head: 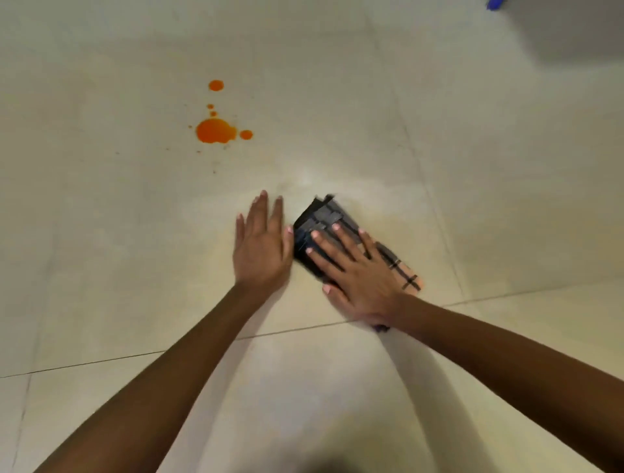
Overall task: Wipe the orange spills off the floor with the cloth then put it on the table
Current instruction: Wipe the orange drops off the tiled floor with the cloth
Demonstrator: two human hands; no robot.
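A folded dark checked cloth [324,219] lies on the pale tiled floor [439,135]. My right hand [358,270] presses flat on top of it with fingers spread, covering its near half. Just left of the cloth, my left hand [261,244] rests flat on the bare floor, fingers apart and holding nothing, its thumb side touching the cloth's edge. An orange spill [216,130] with several smaller orange drops [216,85] around it sits further away to the upper left, well apart from the cloth. The floor around the cloth looks smeared and wet.
Tile joints run across the floor in front of me. A grey shadowed shape [574,30] fills the far right corner, with a small blue object [494,4] at the top edge beside it. No table is in view.
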